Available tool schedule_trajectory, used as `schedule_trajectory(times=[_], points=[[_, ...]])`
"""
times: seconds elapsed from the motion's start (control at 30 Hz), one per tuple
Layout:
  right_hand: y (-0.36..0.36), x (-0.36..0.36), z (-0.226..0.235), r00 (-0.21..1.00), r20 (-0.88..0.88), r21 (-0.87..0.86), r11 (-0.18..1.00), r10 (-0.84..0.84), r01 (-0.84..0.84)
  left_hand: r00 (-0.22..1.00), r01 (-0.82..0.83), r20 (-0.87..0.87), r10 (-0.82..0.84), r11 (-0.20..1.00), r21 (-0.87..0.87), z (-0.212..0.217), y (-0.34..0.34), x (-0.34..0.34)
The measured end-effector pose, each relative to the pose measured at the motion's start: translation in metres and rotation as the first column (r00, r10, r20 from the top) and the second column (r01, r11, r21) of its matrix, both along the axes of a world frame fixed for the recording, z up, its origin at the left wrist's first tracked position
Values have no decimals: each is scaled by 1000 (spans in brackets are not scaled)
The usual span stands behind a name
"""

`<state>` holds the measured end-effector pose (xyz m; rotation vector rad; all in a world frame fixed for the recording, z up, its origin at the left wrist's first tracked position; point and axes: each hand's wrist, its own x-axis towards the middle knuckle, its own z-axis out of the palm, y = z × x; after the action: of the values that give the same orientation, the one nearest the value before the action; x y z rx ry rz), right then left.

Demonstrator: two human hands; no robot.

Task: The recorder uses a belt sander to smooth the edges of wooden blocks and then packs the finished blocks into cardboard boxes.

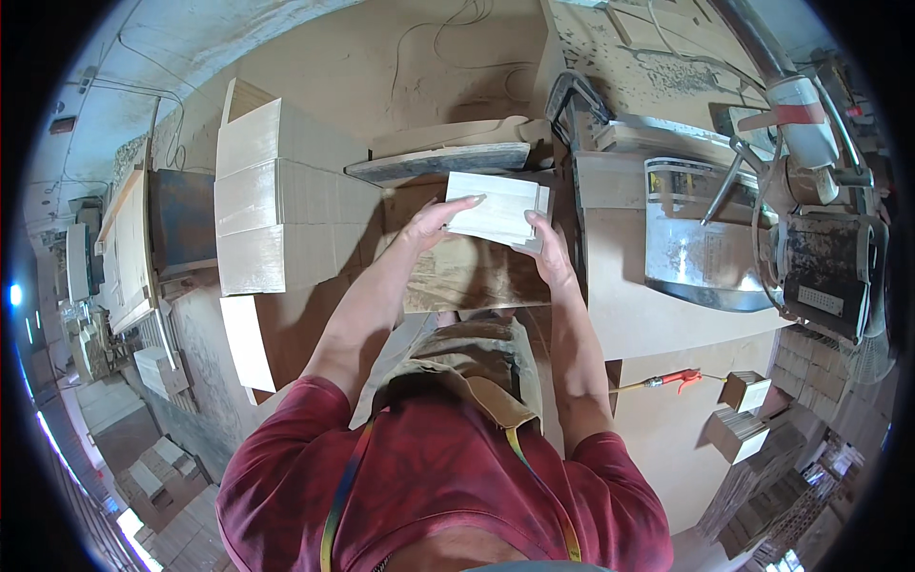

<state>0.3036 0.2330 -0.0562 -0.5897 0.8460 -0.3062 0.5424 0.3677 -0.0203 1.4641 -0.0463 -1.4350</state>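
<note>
A small stack of pale rectangular panels (pixel 496 205) is held up in front of me, over a brown wooden board (pixel 467 276). My left hand (pixel 434 219) grips its left side, thumb lying across the top face. On the right edge, my right hand (pixel 551 246) closes with its thumb on top. The other fingers of both hands are mostly hidden under the panels. Just beyond lies a long dark-edged board (pixel 438 162). Close on my left stand rows of similar pale panels (pixel 250 191), packed on edge.
To the right, a machine with a curved silver guard (pixel 701 229) and a dark motor (pixel 824 276) stands on a pale tabletop (pixel 658 329). Nearer lies a red air blow gun (pixel 684 378) beside small panel stacks (pixel 739 434). A black clamp (pixel 572 95) is at the far right.
</note>
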Motion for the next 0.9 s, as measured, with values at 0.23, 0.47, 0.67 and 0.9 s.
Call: schedule_trajectory(times=[0.23, 0.47, 0.67, 0.9], points=[[12, 7, -11, 1000, -3, -194, 981, -1, 0, 997, -80, -11, 80, 995, -64, -4, 14, -5], [13, 14, 39, 982, -173, -357, 925, 72, -130, 989, -147, -50, 141, 978, -148, -9, 31, 5], [18, 10, 19, 976, -197, -512, 839, 93, -183, 984, -176, -61, 169, 976, -128, -6, 54, 9], [41, -17, 92, 995, -96, -592, 805, -24, -37, 989, -141, -67, 128, 957, -252, 54, 58, -13]])
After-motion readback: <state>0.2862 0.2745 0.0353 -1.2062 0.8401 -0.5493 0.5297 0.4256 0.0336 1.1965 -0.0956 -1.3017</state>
